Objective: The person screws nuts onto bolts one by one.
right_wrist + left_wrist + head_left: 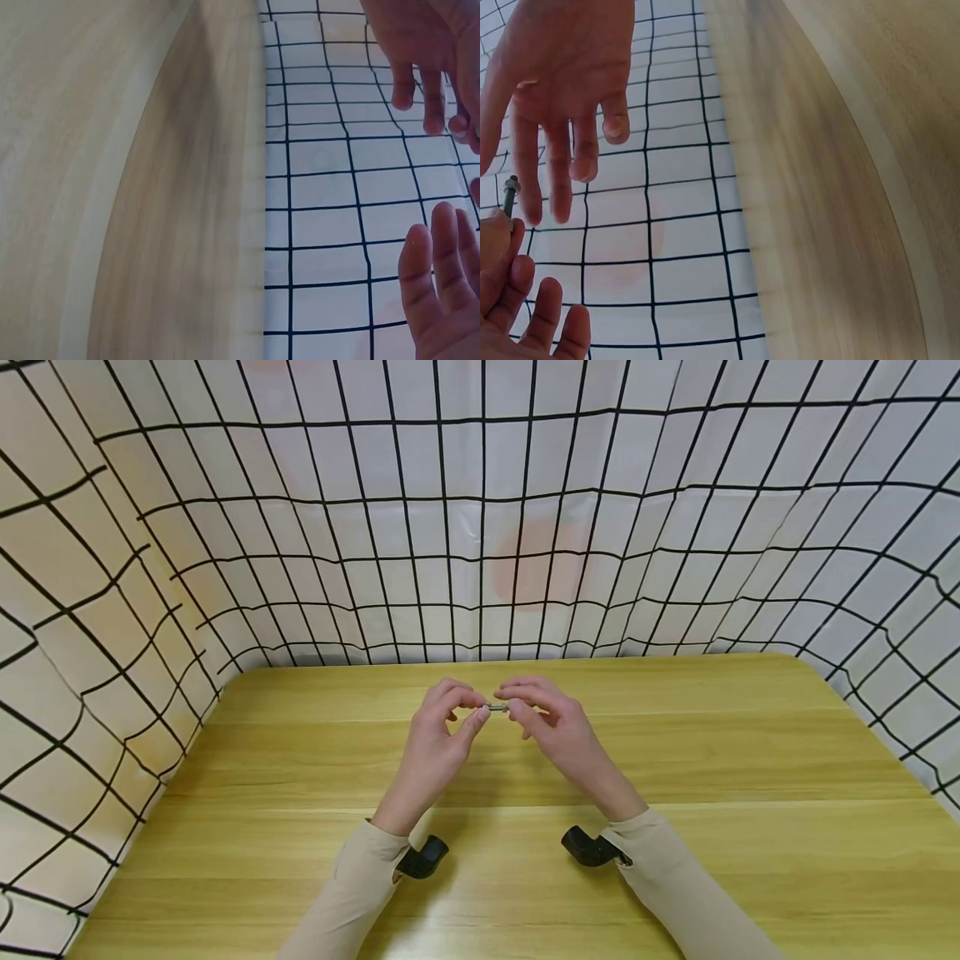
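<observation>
Two hands meet in the middle of the frame above the worktop [675, 760], left hand [435, 739] and right hand [558, 727] each pinching one end of a small bolt [497, 707] lying sideways between their fingertips.

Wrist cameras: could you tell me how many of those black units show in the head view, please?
2. One wrist camera sits at the left sleeve cuff, the other wrist camera at the right cuff, both just above the wooden table. None seems hidden.
</observation>
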### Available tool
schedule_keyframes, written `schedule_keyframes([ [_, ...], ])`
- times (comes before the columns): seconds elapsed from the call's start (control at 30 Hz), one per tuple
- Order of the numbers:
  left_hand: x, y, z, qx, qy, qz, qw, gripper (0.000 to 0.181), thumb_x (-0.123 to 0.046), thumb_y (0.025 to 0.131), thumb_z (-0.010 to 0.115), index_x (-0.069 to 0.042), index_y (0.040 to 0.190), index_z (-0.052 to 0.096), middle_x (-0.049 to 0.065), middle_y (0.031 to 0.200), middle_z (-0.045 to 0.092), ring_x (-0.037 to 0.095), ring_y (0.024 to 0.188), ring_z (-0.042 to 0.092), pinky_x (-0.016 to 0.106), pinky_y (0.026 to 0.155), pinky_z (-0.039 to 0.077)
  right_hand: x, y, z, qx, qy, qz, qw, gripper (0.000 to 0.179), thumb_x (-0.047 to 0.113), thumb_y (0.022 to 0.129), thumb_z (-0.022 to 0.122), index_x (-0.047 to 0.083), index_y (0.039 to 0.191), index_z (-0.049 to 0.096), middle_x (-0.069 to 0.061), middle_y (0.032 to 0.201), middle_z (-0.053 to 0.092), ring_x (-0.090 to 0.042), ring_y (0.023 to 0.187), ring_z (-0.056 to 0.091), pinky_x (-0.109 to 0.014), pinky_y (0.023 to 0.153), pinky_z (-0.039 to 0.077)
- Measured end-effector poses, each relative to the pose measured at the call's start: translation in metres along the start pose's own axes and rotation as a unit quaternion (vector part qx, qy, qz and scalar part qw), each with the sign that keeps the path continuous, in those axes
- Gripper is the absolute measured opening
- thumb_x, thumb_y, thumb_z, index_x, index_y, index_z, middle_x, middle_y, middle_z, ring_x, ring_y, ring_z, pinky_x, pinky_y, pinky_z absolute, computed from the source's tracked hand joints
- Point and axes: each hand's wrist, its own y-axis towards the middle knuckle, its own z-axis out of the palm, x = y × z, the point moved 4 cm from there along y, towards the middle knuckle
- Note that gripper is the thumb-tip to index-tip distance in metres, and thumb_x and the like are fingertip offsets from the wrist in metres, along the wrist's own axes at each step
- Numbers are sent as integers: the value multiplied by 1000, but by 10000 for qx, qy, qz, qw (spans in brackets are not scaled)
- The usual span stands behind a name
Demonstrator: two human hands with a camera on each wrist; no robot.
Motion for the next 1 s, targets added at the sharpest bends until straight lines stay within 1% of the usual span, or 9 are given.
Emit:
schedule_keyframes([
  [0.1,0,0,0,-13,29,-21,10000,5,-10,94,68,-6,95,68,-3,99,57,14,98,51,43,79,43,1,-1,-1,2,-93,-3,10000,31,4,96,61,-2,126,61,-12,131,55,-29,97,56,-35,72,50],
  [0.17,0,0,-1,-35,51,-14,10000,6,-11,94,68,-6,95,68,-2,99,57,14,98,51,42,79,42,1,-1,-1,-42,-176,-55,9998,32,1,93,66,0,125,61,-10,131,55,-28,95,57,-34,74,50],
  [0.23,0,0,-1,-46,72,-18,10000,6,-12,94,68,-6,95,68,-2,99,57,15,98,52,41,79,42,2,-1,-1,-90,-209,-152,9996,30,-1,91,68,1,120,63,-10,129,55,-27,93,58,-34,74,51],
  [0.37,1,0,-1,-57,86,-36,9999,5,-11,94,68,-7,95,68,-2,99,57,15,98,52,41,79,42,3,-1,0,-218,-246,-319,9990,20,-4,90,67,-1,110,65,-10,124,55,-25,92,59,-34,73,52],
  [0.5,1,0,0,-24,55,-74,10000,5,-11,94,68,-7,95,68,-3,99,57,14,98,51,43,79,43,4,-1,0,-309,-271,-389,9984,16,-6,90,66,-3,106,65,-11,119,56,-25,92,59,-32,71,52],
  [0.6,0,0,0,-11,9,-81,10000,5,-12,94,68,-7,95,68,-3,99,57,15,98,51,43,79,43,5,-2,0,-356,-297,-406,9981,15,-6,90,66,-2,105,66,-11,118,56,-25,92,60,-30,70,52],
  [0.83,0,0,0,-40,22,-123,9999,5,-12,95,67,-6,94,68,-2,99,57,15,97,51,43,78,42,5,-2,1,-344,-278,-460,9980,15,-7,89,67,-5,105,66,-15,116,57,-29,90,59,-29,67,50],
  [1.0,1,0,0,-43,40,-166,9998,5,-10,94,67,-6,94,68,-1,99,57,16,98,51,43,79,42,5,-2,0,-321,-302,-399,9982,15,-5,90,68,-3,104,67,-12,114,58,-26,89,58,-30,68,50],
])
